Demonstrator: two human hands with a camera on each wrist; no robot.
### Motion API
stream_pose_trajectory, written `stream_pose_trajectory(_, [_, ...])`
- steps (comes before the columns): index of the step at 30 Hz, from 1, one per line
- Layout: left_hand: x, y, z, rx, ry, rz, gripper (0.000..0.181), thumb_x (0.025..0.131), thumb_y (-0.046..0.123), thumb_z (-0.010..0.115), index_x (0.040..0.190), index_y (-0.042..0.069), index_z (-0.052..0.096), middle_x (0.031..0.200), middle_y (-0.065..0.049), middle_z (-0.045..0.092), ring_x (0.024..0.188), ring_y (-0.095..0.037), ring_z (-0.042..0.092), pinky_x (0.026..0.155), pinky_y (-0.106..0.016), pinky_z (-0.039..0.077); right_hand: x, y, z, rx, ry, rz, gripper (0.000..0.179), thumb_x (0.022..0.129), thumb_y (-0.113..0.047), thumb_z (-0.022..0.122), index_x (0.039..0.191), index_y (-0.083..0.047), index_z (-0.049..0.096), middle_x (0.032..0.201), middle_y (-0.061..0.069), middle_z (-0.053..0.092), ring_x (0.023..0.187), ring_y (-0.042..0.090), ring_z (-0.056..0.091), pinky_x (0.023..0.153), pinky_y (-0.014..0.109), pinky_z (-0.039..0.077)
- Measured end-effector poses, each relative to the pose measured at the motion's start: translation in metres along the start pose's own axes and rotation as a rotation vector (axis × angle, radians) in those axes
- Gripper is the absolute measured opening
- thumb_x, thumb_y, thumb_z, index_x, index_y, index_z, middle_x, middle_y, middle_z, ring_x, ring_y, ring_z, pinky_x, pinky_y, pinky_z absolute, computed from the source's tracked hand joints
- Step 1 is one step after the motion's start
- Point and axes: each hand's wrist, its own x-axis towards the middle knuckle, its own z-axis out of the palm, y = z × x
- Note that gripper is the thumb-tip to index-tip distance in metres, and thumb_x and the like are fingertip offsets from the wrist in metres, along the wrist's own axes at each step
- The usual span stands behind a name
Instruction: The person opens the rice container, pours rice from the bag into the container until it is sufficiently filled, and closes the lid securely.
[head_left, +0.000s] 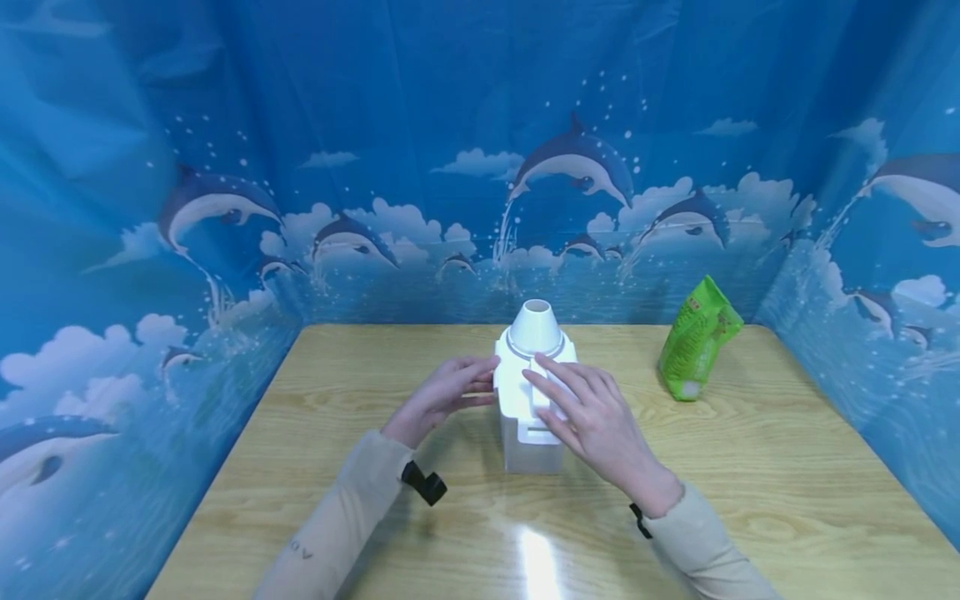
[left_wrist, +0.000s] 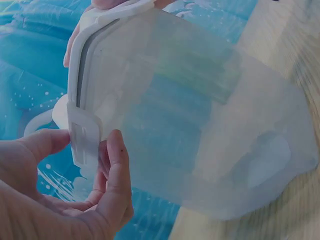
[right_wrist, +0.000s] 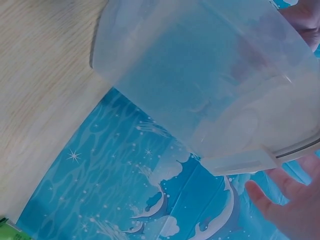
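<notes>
A tall translucent plastic container (head_left: 531,457) stands upright on the table. Its white lid (head_left: 513,396) carries a white cone (head_left: 536,331) with an open top, and a raised handle. At the container's left is my left hand (head_left: 447,390); in the left wrist view its thumb and fingertips pinch the lid's side clip (left_wrist: 85,137). My right hand (head_left: 596,417) lies over the lid's right part with its fingers extended and spread, fingertips at the handle. From the right wrist view, those fingers (right_wrist: 282,184) show beside the lid's edge, near another clip (right_wrist: 240,161).
A green bag (head_left: 696,342) stands on the wooden table (head_left: 360,375) at the back right. Blue curtains (head_left: 420,100) printed with dolphins enclose the table's back and sides.
</notes>
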Motion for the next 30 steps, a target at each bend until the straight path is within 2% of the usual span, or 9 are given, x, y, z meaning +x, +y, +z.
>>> stream_pose_trajectory(2, [0.001,-0.001,0.0,-0.036,-0.006,-0.006,0.056,0.102,0.034,0.06,0.141,-0.006,0.051,0.13,-0.022,0.065,0.12,-0.03,0.064,0.101,-0.04,0.054,0.001,0.0,0.0,0.001,0.0,0.001,0.053,0.109,-0.05,0.033,0.147,-0.02,0.054,0.154,0.006,0.048,0.128,0.03,0.053,0.103,0.051,0.045])
stream_pose_trajectory(5, [0.004,-0.004,0.0,-0.093,-0.006,-0.013,0.053,0.102,0.031,0.06,0.141,-0.005,0.053,0.129,-0.021,0.066,0.112,-0.023,0.068,0.101,-0.037,0.054,0.001,-0.001,0.001,0.004,0.004,0.001,0.053,0.109,-0.05,0.034,0.147,-0.02,0.055,0.154,0.006,0.049,0.128,0.03,0.054,0.102,0.051,0.046])
stream_pose_trajectory(10, [0.008,-0.006,0.003,-0.16,0.015,-0.017,0.044,0.103,0.026,0.06,0.134,-0.006,0.058,0.108,-0.012,0.073,0.09,-0.009,0.069,0.093,-0.027,0.057,0.001,0.0,0.002,0.005,0.01,0.001,0.053,0.109,-0.049,0.034,0.146,-0.02,0.055,0.154,0.006,0.049,0.127,0.03,0.054,0.102,0.051,0.046])
stream_pose_trajectory(12, [0.008,-0.006,0.004,-0.179,0.02,-0.013,0.039,0.103,0.025,0.06,0.126,-0.006,0.061,0.096,-0.004,0.072,0.083,-0.007,0.067,0.086,-0.023,0.058,0.001,0.0,0.002,0.003,0.011,0.002,0.052,0.109,-0.049,0.034,0.147,-0.02,0.055,0.154,0.006,0.049,0.127,0.029,0.054,0.102,0.051,0.046])
stream_pose_trajectory(15, [0.008,-0.007,0.006,-0.201,0.012,-0.002,0.029,0.104,0.025,0.058,0.11,-0.003,0.064,0.083,0.001,0.067,0.076,-0.005,0.064,0.079,-0.019,0.057,0.0,0.0,0.002,0.002,0.015,0.001,0.052,0.109,-0.05,0.034,0.146,-0.02,0.055,0.154,0.006,0.049,0.127,0.03,0.054,0.102,0.052,0.046])
stream_pose_trajectory(18, [0.008,-0.008,0.008,-0.226,0.005,0.002,0.024,0.104,0.024,0.058,0.095,0.003,0.064,0.079,0.002,0.065,0.073,-0.005,0.062,0.076,-0.018,0.057,0.0,0.0,0.002,-0.001,0.014,0.003,0.052,0.109,-0.05,0.034,0.146,-0.02,0.055,0.154,0.006,0.049,0.127,0.029,0.054,0.102,0.051,0.046])
stream_pose_trajectory(21, [0.009,-0.009,0.009,-0.237,0.004,0.005,0.025,0.104,0.023,0.057,0.088,0.006,0.063,0.076,0.002,0.063,0.071,-0.005,0.061,0.078,-0.019,0.057,0.0,0.0,0.002,-0.001,0.014,0.003,0.052,0.109,-0.05,0.034,0.146,-0.02,0.055,0.154,0.006,0.049,0.127,0.029,0.054,0.102,0.051,0.046])
stream_pose_trajectory(25, [0.011,-0.01,0.009,-0.236,0.009,-0.001,0.026,0.104,0.024,0.057,0.087,0.006,0.063,0.077,0.002,0.062,0.07,-0.006,0.06,0.082,-0.022,0.057,0.0,0.0,0.002,-0.001,0.021,0.001,0.052,0.109,-0.049,0.035,0.146,-0.02,0.055,0.153,0.006,0.05,0.127,0.029,0.054,0.101,0.051,0.046])
stream_pose_trajectory(30, [0.011,-0.01,0.008,-0.215,0.015,-0.01,0.026,0.104,0.027,0.057,0.094,0.004,0.064,0.082,0.0,0.062,0.074,-0.006,0.061,0.081,-0.021,0.057,0.0,0.001,0.002,-0.004,0.02,0.003,0.052,0.109,-0.049,0.035,0.146,-0.02,0.055,0.153,0.006,0.05,0.127,0.029,0.054,0.101,0.051,0.047])
